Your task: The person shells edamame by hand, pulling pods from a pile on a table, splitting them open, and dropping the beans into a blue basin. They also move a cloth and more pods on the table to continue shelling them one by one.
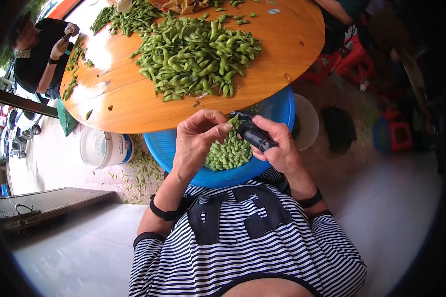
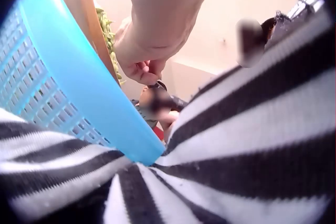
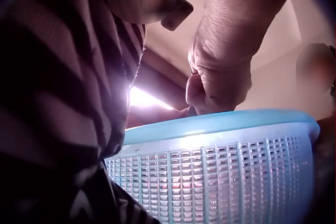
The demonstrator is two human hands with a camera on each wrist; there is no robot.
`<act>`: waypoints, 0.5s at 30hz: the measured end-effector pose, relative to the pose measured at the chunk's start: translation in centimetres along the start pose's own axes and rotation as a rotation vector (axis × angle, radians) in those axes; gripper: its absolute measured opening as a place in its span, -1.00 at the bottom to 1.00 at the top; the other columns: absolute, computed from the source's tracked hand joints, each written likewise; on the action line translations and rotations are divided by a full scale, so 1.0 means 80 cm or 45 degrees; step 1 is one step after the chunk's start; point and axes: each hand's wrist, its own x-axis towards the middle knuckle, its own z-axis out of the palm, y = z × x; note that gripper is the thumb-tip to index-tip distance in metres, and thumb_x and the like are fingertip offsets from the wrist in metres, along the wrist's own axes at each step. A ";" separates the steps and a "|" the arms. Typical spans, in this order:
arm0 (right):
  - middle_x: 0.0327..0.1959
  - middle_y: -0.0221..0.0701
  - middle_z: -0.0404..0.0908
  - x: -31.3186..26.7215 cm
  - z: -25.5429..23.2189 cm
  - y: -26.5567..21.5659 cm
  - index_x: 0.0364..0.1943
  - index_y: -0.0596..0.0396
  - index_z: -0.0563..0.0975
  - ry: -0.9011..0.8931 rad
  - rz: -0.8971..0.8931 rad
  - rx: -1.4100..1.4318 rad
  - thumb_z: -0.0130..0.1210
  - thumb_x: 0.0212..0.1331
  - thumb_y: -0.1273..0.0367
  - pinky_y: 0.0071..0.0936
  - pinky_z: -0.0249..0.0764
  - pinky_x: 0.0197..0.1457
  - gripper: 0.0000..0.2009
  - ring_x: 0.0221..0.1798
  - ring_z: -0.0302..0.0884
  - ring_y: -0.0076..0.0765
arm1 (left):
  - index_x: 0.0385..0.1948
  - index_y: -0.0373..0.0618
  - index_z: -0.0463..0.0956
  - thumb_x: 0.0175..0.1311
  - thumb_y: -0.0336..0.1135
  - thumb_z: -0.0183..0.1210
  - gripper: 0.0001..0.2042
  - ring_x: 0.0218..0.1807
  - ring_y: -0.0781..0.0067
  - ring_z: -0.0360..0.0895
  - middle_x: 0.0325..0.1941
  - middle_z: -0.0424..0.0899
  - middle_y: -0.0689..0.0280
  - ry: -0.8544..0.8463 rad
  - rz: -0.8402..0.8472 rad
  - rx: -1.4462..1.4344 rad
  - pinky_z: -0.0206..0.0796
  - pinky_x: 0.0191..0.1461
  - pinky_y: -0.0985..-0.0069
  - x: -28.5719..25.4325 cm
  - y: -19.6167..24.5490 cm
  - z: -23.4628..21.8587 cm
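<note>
Over a blue plastic basket [image 1: 210, 179], my left hand [image 1: 197, 137] pinches a green soybean pod [image 1: 234, 119] between thumb and forefinger. My right hand [image 1: 280, 144] grips a short black tool with a rounded handle [image 1: 255, 134], its front end right at the pod. Shelled green beans [image 1: 228, 156] lie in the basket below both hands. In the left wrist view the left hand [image 2: 144, 58] shows above the basket's slotted wall [image 2: 79, 61]. The right wrist view has the right hand [image 3: 220, 85] over the basket's rim [image 3: 210, 124]; the tool is mostly hidden there.
A large heap of soybean pods [image 1: 193, 57] covers the middle of the wooden table [image 1: 292, 34]. A white bucket [image 1: 106, 148] stands at the left, with pod scraps [image 1: 134, 175] on the floor beside it. Another person [image 1: 47, 54] sits across at the far left.
</note>
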 end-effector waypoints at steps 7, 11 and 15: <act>-0.64 -0.54 0.29 0.005 0.003 0.011 -0.26 0.32 0.52 -0.076 0.044 0.460 -0.24 -0.02 0.62 -0.68 0.15 -0.61 -0.71 -0.65 0.13 -0.70 | -0.42 -0.22 0.53 0.11 -0.58 0.27 -0.91 -0.45 0.70 0.45 -0.48 0.57 0.42 0.090 0.161 0.092 0.30 -0.36 0.74 -0.002 -0.008 0.016; -0.64 -0.49 0.30 0.007 0.003 0.020 -0.25 0.33 0.52 0.000 0.020 0.507 -0.26 0.02 0.62 -0.70 0.11 -0.62 -0.70 -0.65 0.10 -0.69 | -0.44 -0.21 0.52 0.08 -0.61 0.28 -0.88 -0.45 0.71 0.45 -0.45 0.57 0.42 0.096 0.303 0.223 0.30 -0.37 0.74 -0.004 -0.009 0.021; -0.60 -0.47 0.34 0.006 0.001 0.028 -0.18 0.30 0.52 -0.117 0.014 0.832 -0.20 0.10 0.58 -0.72 0.07 -0.63 -0.73 -0.63 0.09 -0.69 | -0.43 -0.20 0.51 0.08 -0.61 0.28 -0.87 -0.47 0.68 0.45 -0.44 0.57 0.41 -0.033 0.095 0.087 0.31 -0.41 0.71 -0.002 -0.013 0.005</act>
